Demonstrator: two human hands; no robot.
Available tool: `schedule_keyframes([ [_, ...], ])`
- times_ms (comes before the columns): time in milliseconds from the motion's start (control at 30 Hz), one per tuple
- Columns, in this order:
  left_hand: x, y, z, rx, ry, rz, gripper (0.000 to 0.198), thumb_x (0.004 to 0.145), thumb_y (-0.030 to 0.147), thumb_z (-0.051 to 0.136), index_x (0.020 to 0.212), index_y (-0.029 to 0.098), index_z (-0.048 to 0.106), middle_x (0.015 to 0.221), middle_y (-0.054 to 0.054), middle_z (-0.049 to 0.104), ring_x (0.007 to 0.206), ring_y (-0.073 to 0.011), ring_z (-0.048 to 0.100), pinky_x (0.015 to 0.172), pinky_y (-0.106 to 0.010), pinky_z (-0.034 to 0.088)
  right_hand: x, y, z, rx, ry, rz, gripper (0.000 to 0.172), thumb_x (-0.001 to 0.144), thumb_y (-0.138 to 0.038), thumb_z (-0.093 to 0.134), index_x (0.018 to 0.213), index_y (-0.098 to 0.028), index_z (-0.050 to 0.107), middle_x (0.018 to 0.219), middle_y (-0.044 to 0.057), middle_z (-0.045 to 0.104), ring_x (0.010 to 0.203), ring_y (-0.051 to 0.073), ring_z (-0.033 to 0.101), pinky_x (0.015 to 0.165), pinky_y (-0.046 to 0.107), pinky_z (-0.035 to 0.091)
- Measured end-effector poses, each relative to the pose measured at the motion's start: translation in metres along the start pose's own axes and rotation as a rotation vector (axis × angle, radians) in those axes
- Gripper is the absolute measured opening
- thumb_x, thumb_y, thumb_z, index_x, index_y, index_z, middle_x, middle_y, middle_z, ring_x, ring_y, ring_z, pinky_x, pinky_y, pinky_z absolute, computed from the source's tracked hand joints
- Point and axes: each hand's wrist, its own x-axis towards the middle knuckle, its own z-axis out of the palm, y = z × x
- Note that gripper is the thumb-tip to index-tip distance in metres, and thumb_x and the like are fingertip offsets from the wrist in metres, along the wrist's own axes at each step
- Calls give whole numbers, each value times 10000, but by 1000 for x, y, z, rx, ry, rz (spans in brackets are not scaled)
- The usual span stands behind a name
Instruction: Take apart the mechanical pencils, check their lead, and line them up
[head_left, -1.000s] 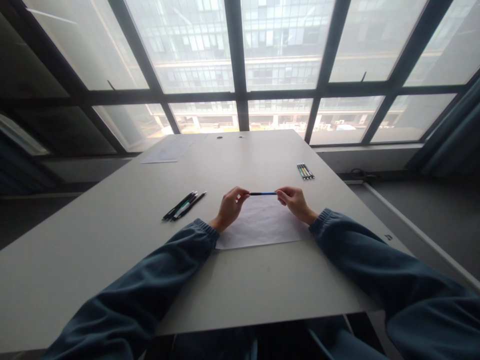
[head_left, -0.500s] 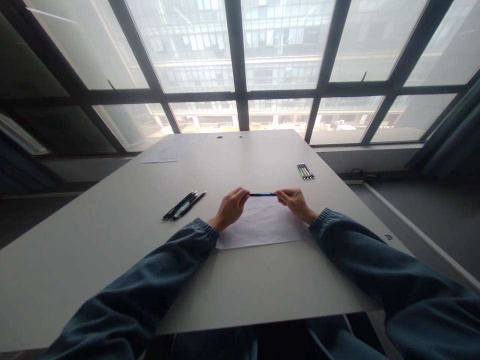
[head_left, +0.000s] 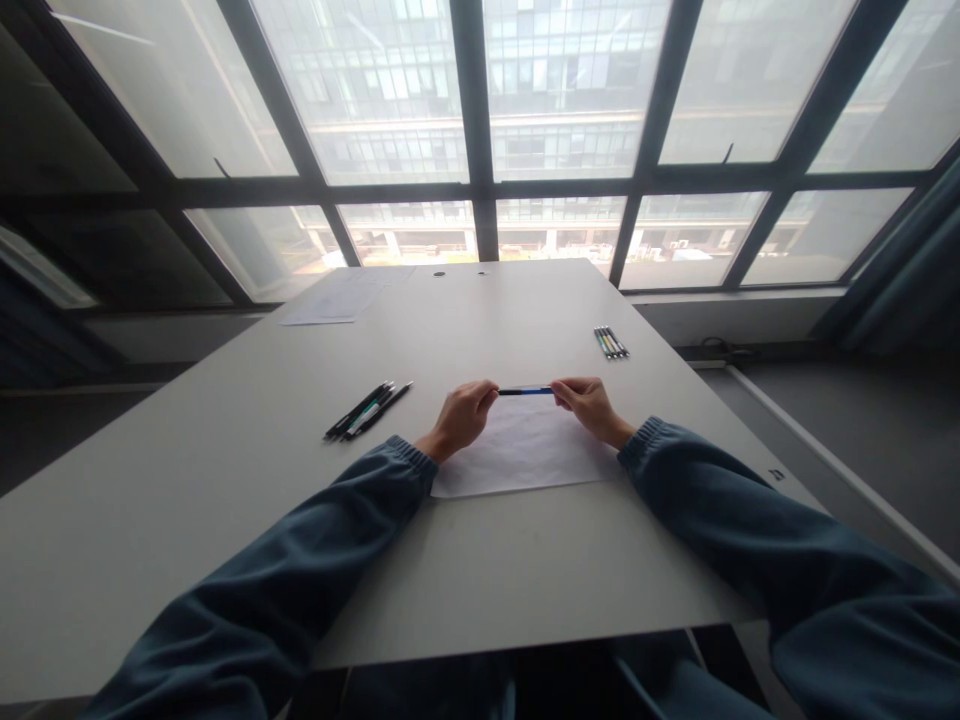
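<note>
A slim black and blue pen (head_left: 525, 391) is stretched level between my two hands, over the far edge of a white sheet of paper (head_left: 532, 455). My left hand (head_left: 463, 412) pinches its black end, and my right hand (head_left: 589, 405) grips the blue end. Both tips are hidden in the fingers. To the left of my left hand lies a loose bundle of black pens (head_left: 366, 412), one with a green part. Farther off to the right, several pens (head_left: 611, 343) with green, yellow and white parts sit side by side in a row.
All of this is on a long white table (head_left: 225, 480). More paper sheets (head_left: 334, 298) lie at its far left. Two small dark round spots (head_left: 439, 274) mark the far end, near tall windows with dark frames (head_left: 480, 190). Blue curtains (head_left: 892, 260) hang at the side.
My left hand has dipped very slightly with its end of the pen. My right hand, the paper and the other pens look the same.
</note>
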Motion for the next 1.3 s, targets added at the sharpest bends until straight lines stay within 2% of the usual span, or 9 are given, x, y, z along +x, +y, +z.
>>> schedule_keyframes([
  [267,-1,-1,-1,-18,-19,-12,263,1018,308,455,867,198,641,746,-22,656,666,-150,561,677,-269,416,0,1,0,-2,2,-2,474,820,-569,707,606,-148,667,553,1,531,533,104,413,511,266,293],
  [533,0,6,-3,-88,-54,-28,301,1001,288,452,741,180,559,654,10,562,593,-115,458,618,-248,344,1,0,-1,-56,8,-41,466,838,-548,691,591,-152,675,529,-2,528,522,103,415,512,269,301],
  [700,-1,6,-3,-137,-55,-95,377,1007,311,424,662,180,500,578,32,473,552,-106,397,577,-245,311,2,1,2,8,34,-55,377,739,-512,790,856,-154,802,696,44,678,592,126,503,526,265,377],
  [833,-2,6,-3,-134,-47,-106,388,1013,335,416,677,180,532,570,38,471,546,-105,418,589,-244,331,2,1,3,49,37,-19,390,747,-500,789,886,-137,806,642,28,650,555,108,483,513,260,375],
  [1067,-1,6,-3,-173,-62,-137,474,1052,414,362,760,180,652,564,30,542,534,-114,511,608,-244,406,1,-1,5,51,58,-6,393,755,-501,781,887,-132,807,633,23,639,556,108,491,511,257,376],
  [1167,-1,4,-4,-168,-48,-107,422,1053,451,379,983,189,703,709,0,666,645,-133,608,676,-253,466,1,-2,5,33,80,1,415,749,-523,776,884,-133,808,634,28,646,557,113,500,514,260,391],
  [1233,-1,3,-3,-146,2,-100,362,1025,475,463,1152,210,674,860,-22,719,731,-143,643,701,-255,494,1,-2,4,32,96,7,425,744,-533,775,877,-131,806,627,27,642,552,113,499,512,261,395],
  [1300,0,2,-2,-124,51,-82,343,991,469,548,1209,222,646,951,-32,727,782,-144,655,724,-257,515,2,-2,4,39,105,6,423,744,-531,774,870,-129,804,621,24,636,548,111,495,511,260,394],
])
